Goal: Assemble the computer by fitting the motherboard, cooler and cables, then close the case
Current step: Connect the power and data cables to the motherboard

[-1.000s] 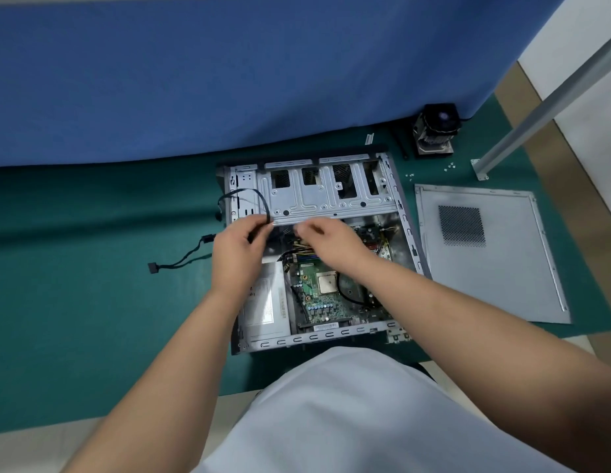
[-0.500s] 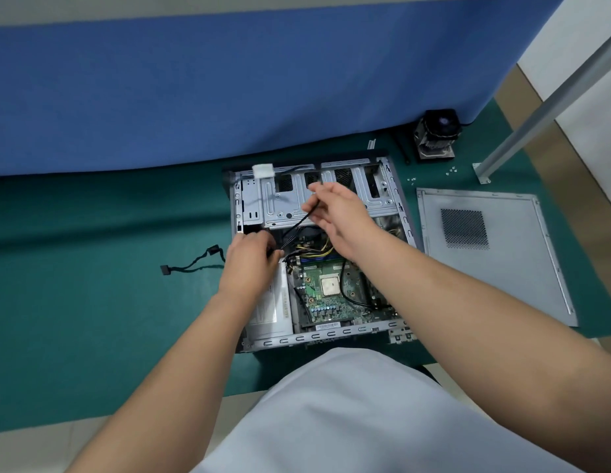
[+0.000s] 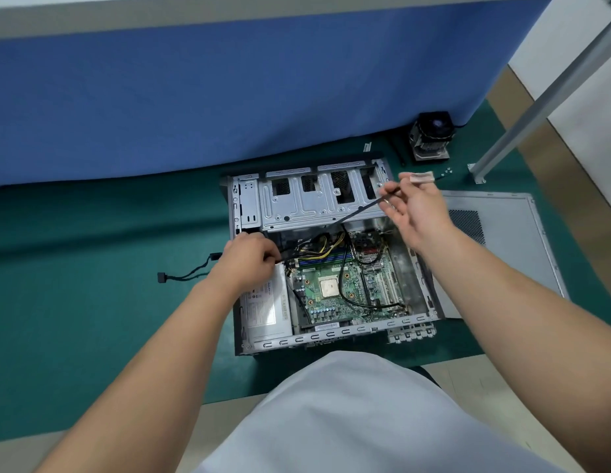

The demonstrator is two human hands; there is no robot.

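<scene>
1. Cable point(image 3: 358, 216) stretched taut from the case point(image 3: 331, 337) interior up and right over the drive cage point(image 3: 297, 203), pale plug point(image 3: 420, 177) at its far end.
2. Limp, light, springy; judged best held at the hard plug body, never hauled by the wires, since the pins and the socket are the fragile part.
3. Right hand point(image 3: 416, 209) above the case's right edge, thumb and forefinger pinching just below the plug, other fingers loosely spread.
4. Left hand point(image 3: 251, 257) curled round the bundle where it leaves the supply point(image 3: 264, 307); exact grip hidden.
5. Motherboard point(image 3: 345, 288) seated in the case, bare chip showing, so cooler point(image 3: 430, 138) not yet fitted, standing well apart by the blue curtain.
6. Side panel point(image 3: 502, 250) flat on the table point(image 3: 92, 268) to the right; loose black lead point(image 3: 184, 274) to the left.
</scene>
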